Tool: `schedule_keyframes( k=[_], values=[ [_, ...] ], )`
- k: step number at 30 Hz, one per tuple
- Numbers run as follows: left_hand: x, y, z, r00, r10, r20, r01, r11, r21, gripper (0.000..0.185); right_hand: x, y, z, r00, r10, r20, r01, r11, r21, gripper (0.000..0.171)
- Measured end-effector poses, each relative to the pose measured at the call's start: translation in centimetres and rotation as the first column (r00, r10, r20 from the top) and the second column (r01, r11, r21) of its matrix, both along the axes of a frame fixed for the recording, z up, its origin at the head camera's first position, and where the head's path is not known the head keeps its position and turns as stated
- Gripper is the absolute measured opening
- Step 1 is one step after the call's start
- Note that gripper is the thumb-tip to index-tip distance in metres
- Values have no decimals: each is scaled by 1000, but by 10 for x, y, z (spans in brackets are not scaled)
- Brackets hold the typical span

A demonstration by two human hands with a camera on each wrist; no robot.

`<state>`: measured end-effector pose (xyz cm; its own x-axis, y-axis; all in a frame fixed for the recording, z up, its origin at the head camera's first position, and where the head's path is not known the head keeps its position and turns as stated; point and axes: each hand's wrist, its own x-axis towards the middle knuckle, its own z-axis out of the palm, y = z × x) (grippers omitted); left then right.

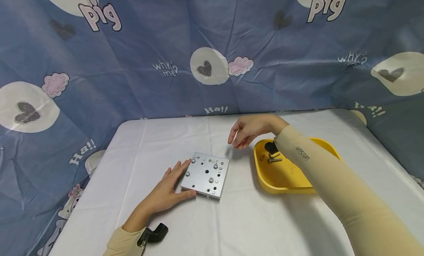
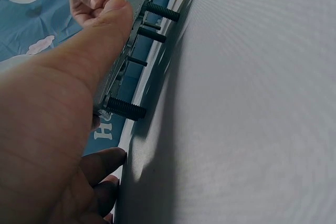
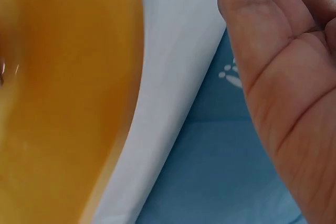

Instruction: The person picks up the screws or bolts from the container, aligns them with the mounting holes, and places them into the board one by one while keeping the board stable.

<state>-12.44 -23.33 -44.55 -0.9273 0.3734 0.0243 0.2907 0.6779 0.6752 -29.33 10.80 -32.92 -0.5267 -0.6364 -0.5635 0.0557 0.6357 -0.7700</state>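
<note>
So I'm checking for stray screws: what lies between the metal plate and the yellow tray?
Only bare white tablecloth between the metal plate and the yellow tray, as the head view shows.

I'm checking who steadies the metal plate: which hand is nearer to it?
Left. The left hand touches the metal plate at its left edge, thumb at the near corner. The right hand hovers above the table, beyond the plate's far right corner.

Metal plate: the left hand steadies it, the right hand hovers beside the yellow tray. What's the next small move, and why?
Probably bring the right hand back over the yellow tray to pick a bolt. It hangs between tray and metal plate, apparently holding nothing, while the left hand braces the plate's edge.
</note>
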Motion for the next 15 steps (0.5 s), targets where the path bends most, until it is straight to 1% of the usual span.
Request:
schedule_keyframes(
  k=[5,12,15],
  values=[
    [-1,0,-1,1000,3,5,-3,1000,-1,102,2,16,4,1000,-20,-14,20,1000,9,38],
    [0,1,-2,1000,2,6,-2,1000,-1,102,9,34,6,998,-62,6,62,998,-7,34],
    [0,1,-1,1000,4,9,-4,1000,1,102,11,42,6,998,-65,-4,65,998,-7,33]
  ],
)
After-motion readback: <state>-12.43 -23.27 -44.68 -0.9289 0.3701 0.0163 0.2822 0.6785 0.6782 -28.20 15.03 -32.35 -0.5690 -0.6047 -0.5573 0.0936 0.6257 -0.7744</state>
